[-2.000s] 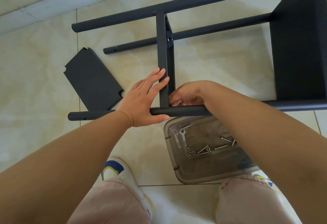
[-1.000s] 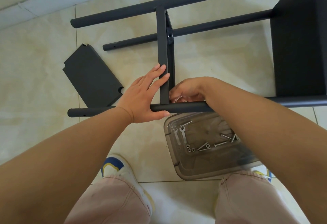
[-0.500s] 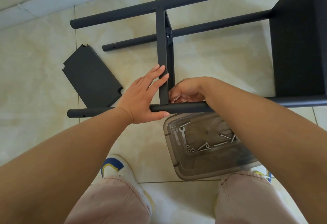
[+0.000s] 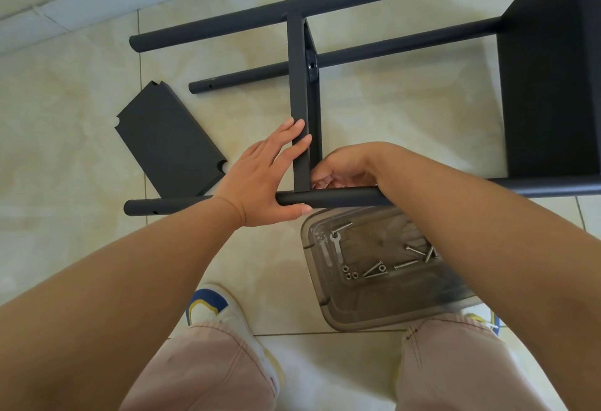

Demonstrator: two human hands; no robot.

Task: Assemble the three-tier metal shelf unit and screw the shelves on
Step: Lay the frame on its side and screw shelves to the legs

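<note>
The dark metal shelf unit lies on its side on the tiled floor. Its middle shelf (image 4: 297, 85) stands edge-up between the far pole (image 4: 227, 28) and the near pole (image 4: 338, 197). My left hand (image 4: 263, 180) presses straight fingers against the shelf's left face, thumb under the near pole. My right hand (image 4: 348, 170) is curled at the corner where the shelf meets the near pole, fingertips pinching a small screw that is mostly hidden. A mounted shelf (image 4: 549, 85) stands at the right. A loose shelf panel (image 4: 166, 141) lies flat on the left.
A clear plastic container (image 4: 357, 310) sits on the floor under my right forearm, holding several screws (image 4: 374, 271), nuts and a small flat wrench (image 4: 336, 245). A third pole (image 4: 244, 79) lies between the two outer ones. My shoes and knees fill the bottom edge.
Both hands stay at the same joint. Only the fingers of my right hand shift slightly at the corner; the camera view has drifted a little.
</note>
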